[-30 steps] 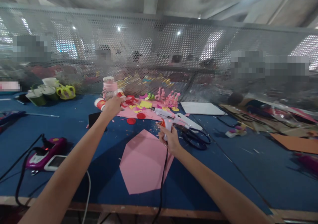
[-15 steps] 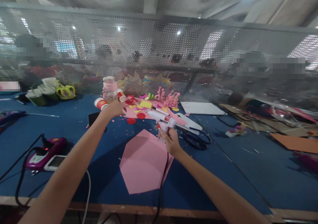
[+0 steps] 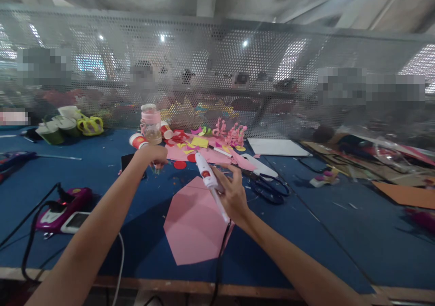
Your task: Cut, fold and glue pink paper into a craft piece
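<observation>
My right hand (image 3: 231,196) grips a white glue gun (image 3: 207,177) with a red mark, its nozzle pointing up and left; a black cord (image 3: 220,251) hangs from it toward the table edge. My left hand (image 3: 153,155) hovers closed over the blue table, pinching something small that I cannot make out. Between and below both hands lies a pink paper sheet (image 3: 195,224) cut to a many-sided shape. A pink-banded jar (image 3: 151,124) stands just beyond my left hand, next to a heap of paper scraps (image 3: 200,147).
Black scissors (image 3: 270,189) lie right of my right hand. A purple glue gun (image 3: 63,205) and a phone (image 3: 73,222) sit at the left with cables. Green cups (image 3: 59,127) stand far left, cardboard sheets (image 3: 401,190) far right. A perforated metal screen (image 3: 217,70) backs the table.
My right hand lifted the white glue gun off the table and turned it nozzle-up toward the left. My left hand drew back from the jar toward me, closing on something small.
</observation>
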`<state>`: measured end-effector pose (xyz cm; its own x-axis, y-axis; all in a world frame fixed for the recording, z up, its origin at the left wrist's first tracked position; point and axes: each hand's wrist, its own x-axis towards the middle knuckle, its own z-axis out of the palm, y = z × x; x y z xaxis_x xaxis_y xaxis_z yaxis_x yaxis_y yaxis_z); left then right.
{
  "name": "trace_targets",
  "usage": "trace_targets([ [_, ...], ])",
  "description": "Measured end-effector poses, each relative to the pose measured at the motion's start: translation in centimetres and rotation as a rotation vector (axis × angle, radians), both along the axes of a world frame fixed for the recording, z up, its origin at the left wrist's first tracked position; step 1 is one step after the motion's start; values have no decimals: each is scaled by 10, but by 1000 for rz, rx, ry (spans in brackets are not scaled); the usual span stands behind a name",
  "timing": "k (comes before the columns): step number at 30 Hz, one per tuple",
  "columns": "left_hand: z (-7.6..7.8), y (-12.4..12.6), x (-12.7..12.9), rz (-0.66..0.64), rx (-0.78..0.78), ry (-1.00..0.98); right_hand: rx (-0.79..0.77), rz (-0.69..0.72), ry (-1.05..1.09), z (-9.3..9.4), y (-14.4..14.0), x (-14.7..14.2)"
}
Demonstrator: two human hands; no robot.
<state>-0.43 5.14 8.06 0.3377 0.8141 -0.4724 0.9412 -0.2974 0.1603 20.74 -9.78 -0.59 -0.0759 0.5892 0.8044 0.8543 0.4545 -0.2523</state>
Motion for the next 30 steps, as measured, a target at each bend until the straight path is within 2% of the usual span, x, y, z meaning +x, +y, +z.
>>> trace_targets([
  [4,3,0,1,21,-28,-19,-13,-165,-164,4,-5,-2],
  [8,17,-18,11,6,-18,-27,-18,-314,-271,8,-5,-4],
  [10,25,-34,21,-100,-87,-131,-30,-371,-280,9,-3,-3],
  [13,33,-61,40,-290,-253,-405,-46,-478,-237,8,2,-1],
  [17,25,-84,63,-461,-260,-654,-76,-567,-153,7,10,6],
  [21,13,-84,73,-444,-237,-620,-100,-507,-63,9,14,12],
  [24,9,-73,71,-470,-57,-508,-127,-434,71,10,16,12],
  [27,6,-61,67,-482,87,-452,-205,-307,323,8,19,10],
  [30,1,-54,65,-460,47,-486,-282,-140,633,9,21,8],
])
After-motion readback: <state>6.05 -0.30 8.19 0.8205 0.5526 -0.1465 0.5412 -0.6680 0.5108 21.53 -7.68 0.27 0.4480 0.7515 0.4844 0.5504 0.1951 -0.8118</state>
